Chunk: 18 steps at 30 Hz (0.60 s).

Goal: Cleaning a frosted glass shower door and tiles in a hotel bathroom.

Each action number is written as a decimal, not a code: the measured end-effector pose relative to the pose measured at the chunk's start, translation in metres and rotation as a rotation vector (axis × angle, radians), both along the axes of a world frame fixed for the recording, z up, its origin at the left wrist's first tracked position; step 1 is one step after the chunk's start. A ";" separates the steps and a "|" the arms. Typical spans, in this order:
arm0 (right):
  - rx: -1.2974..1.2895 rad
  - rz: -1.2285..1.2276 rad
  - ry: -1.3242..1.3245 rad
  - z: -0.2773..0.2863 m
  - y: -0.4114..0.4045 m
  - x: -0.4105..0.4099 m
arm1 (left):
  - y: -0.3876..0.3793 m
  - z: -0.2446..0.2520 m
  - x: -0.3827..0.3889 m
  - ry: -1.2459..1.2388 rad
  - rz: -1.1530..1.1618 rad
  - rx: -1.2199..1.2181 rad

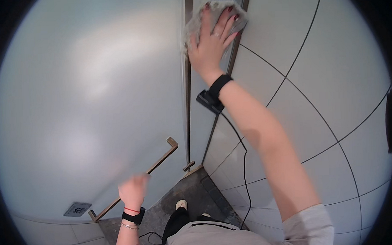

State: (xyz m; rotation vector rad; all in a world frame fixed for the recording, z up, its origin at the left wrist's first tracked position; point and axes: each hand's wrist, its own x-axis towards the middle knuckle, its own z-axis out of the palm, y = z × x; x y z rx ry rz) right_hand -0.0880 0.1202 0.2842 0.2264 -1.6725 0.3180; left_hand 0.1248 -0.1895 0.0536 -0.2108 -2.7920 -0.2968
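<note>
My right hand (211,44) is raised at the top of the head view, its spread fingers pressing a grey cloth (223,16) flat against the narrow frosted glass panel (203,99) and its dark metal frame. Lower left, my left hand (133,189), somewhat blurred, is closed around the long metal door handle (161,161). That handle is fixed to a wide frosted glass door (95,116). A small plate bearing writing (77,209) is on the door, left of the handle's lower end.
White wall tiles (312,118) with dark joints rise at the right. Dark floor tiles (192,194) and a drain grate (218,199) are below, around my feet. A black cable (245,172) hangs from the device on my right wrist. A small metal fitting (188,166) sits low by the door edge.
</note>
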 end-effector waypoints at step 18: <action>-0.237 0.097 -0.211 -0.226 0.011 0.006 | 0.009 -0.002 0.000 -0.037 -0.002 -0.117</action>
